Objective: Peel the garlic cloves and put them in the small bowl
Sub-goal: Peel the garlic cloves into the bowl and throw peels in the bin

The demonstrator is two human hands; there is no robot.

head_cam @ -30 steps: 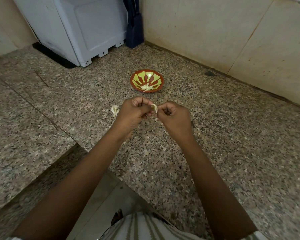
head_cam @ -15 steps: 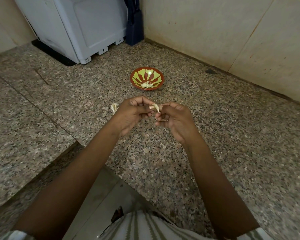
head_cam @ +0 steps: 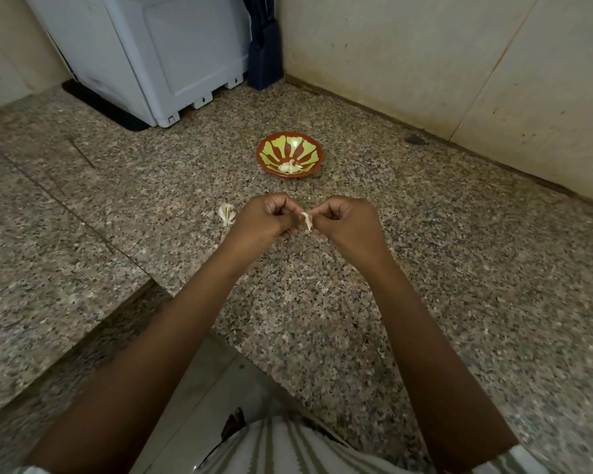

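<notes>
My left hand and right hand have drawn slightly apart since a second ago. Both sets of fingers are tightly curled, pinching the pale curved garlic clove over the speckled granite counter. Skin probably tearing loose; the red-and-green striped small bowl is just beyond

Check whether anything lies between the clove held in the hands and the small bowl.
Nothing visible does. Only counter lies between the garlic clove, pinched by the left hand and right hand, and the small bowl; loose garlic sits aside.
</notes>
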